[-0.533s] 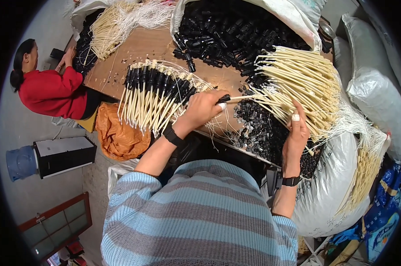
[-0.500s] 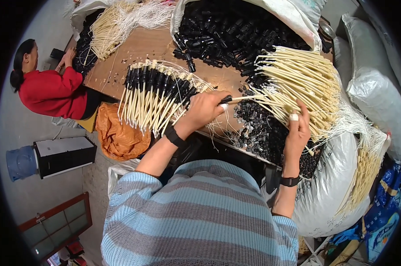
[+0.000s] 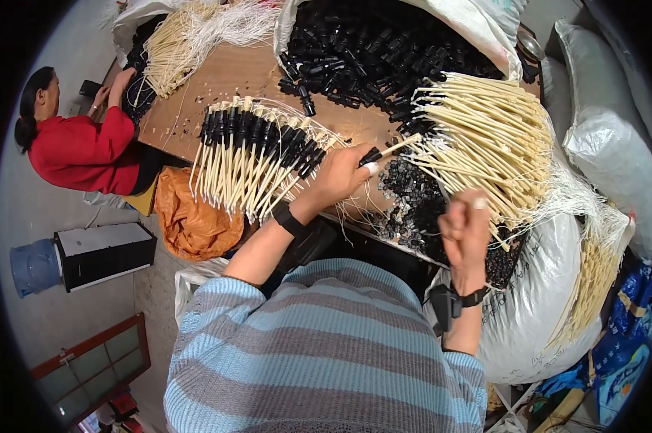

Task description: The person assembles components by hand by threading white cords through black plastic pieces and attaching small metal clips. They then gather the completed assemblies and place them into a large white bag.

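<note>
My left hand (image 3: 344,175) is closed around a black plastic connector (image 3: 370,156), with a pale yellow tube (image 3: 400,145) sticking out of its far right end. Left of that hand lies a row of finished-looking pieces (image 3: 250,155), pale tubes with black connectors on them. My right hand (image 3: 466,227) hovers above the near edge of a heap of small black and clear parts (image 3: 409,202). Its fingers are curled in and blurred; what they hold, if anything, is hidden. A large bundle of pale tubes (image 3: 492,137) lies just beyond it.
A white sack (image 3: 510,54) spills black connectors (image 3: 383,50) at the far side of the table (image 3: 228,68). Filled white sacks (image 3: 542,310) stand at the right. A person in red (image 3: 84,151) works at the far left, near an orange bag (image 3: 196,216).
My right hand has drawn back from the tube bundle toward me, and its fingers have curled. The tube in my left hand has tilted, its free end now pointing up and away.
</note>
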`<state>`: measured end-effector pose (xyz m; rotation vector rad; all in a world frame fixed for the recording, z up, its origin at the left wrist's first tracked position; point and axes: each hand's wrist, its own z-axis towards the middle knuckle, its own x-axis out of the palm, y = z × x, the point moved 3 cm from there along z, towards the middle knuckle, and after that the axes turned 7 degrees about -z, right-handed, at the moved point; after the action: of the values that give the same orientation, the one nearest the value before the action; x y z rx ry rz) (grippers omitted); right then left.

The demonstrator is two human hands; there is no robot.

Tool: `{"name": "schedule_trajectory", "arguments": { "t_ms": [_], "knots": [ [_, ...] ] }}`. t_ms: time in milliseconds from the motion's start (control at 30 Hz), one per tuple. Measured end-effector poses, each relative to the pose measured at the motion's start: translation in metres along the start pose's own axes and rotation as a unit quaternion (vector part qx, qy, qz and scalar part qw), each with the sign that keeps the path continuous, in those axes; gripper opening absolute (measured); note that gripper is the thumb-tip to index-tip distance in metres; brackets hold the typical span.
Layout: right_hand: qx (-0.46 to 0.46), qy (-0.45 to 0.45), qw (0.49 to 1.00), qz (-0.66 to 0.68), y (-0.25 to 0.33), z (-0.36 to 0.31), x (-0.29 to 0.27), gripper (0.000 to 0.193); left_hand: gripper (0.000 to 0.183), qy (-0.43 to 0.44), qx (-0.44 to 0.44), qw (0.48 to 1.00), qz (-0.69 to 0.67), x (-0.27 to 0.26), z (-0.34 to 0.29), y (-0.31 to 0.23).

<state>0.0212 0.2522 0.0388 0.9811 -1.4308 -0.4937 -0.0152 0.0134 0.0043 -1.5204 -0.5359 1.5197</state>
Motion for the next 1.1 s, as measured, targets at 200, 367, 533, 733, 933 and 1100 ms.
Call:
{"name": "schedule_trajectory", "arguments": {
  "t_ms": [200, 367, 533, 733, 933, 1100],
  "knots": [
    [-0.174, 0.043, 0.592, -0.786, -0.036, 0.011, 0.04, 0.023, 0.018, 0.03, -0.261, 0.871, -0.415, 0.032, -0.002, -0.026],
    [-0.199, 0.006, 0.686, -0.699, -0.035, 0.006, 0.034, 0.02, 0.025, 0.02, -0.215, 0.952, -0.215, 0.02, -0.004, -0.017],
    [-0.214, -0.043, 0.663, -0.716, -0.03, 0.008, 0.027, 0.01, 0.036, 0.016, 0.002, 0.995, -0.098, 0.018, -0.009, -0.011],
    [-0.228, -0.049, 0.669, -0.706, -0.029, 0.013, 0.029, 0.012, 0.039, 0.046, 0.004, 0.998, 0.041, 0.016, -0.01, -0.019],
    [-0.255, -0.001, 0.674, -0.693, -0.035, 0.015, 0.029, 0.012, 0.041, 0.074, 0.026, 0.997, 0.022, 0.019, -0.01, -0.025],
    [-0.244, -0.032, 0.648, -0.721, -0.036, 0.012, 0.025, 0.011, 0.04, 0.071, 0.024, 0.997, 0.018, 0.02, -0.01, -0.022]
  ]
}}
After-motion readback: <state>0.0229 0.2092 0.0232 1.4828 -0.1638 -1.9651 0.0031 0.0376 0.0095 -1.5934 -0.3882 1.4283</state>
